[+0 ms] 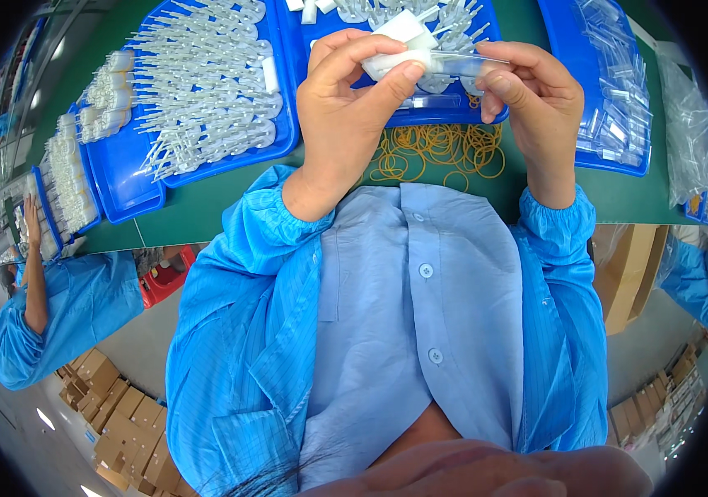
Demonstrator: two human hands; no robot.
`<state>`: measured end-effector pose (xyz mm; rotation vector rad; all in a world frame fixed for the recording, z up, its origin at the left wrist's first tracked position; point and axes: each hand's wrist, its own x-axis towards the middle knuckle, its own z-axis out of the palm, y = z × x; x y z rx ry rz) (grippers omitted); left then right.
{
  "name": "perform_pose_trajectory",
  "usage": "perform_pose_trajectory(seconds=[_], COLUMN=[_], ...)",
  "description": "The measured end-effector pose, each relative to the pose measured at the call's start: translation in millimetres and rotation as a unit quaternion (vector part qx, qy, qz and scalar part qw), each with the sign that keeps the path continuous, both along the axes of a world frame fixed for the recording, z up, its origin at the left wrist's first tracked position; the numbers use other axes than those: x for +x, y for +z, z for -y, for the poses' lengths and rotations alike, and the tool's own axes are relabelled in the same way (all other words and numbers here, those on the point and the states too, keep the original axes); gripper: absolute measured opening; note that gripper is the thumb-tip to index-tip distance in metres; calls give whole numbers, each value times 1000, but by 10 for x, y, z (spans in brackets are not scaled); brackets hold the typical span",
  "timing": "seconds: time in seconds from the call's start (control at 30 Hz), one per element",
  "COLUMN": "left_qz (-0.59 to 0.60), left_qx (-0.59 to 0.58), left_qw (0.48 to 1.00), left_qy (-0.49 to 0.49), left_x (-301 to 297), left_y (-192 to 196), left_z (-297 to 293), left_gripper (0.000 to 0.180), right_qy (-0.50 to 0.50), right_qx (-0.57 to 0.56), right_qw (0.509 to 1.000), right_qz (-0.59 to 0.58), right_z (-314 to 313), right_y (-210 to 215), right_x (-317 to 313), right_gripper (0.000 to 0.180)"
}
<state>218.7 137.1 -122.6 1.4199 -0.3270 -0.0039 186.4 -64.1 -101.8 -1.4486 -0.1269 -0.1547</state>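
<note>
While heaped with clear plastic pipettes (205, 83), blue trays (126, 178); both hands, left hand (345, 99) and right hand (536, 95), gripping white pieces (399, 50)

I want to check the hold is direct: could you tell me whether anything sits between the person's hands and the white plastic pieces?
Nothing visible does. The left hand pinches the white plastic pieces bare-fingered, and the right hand holds the clear sleeve at their end.

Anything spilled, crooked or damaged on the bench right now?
Only the yellow rubber bands: they lie in a loose, tangled heap on the green table, not in a tray. Both hands, left hand and right hand, hold a white part and a clear sleeve; neither shows visible damage.
</note>
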Motion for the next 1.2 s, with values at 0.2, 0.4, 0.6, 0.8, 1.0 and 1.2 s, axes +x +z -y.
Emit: perform_pose_trajectory(seconds=[0.2,0.4,0.6,0.8,1.0,1.2], left_qz=[-1,4,19,-50,-128,-123], left_qx=[-1,0,9,-59,-105,-101], left_qw=[1000,1000,1000,996,984,985], left_qy=[-6,-4,-8,-43,-71,-71], left_x=[-28,-29,-35,-70,-64,-85], left_y=[57,85,93,107,77,63], left_z=[9,17,23,33,40,61], left_gripper=[17,16,16,21,26,25], right_qy=[7,35,9,-42,-46,-34], right_qx=[14,-21,-61,-57,-160,-97], right_qw=[1000,996,997,997,985,995], right_qz=[-11,80,47,0,53,0], right_z=[13,66,9,13,39,33], right_y=[-7,-82,-16,-39,25,153], right_x=[7,49,34,46,50,95], right_gripper=[24,21,23,29,27,11])
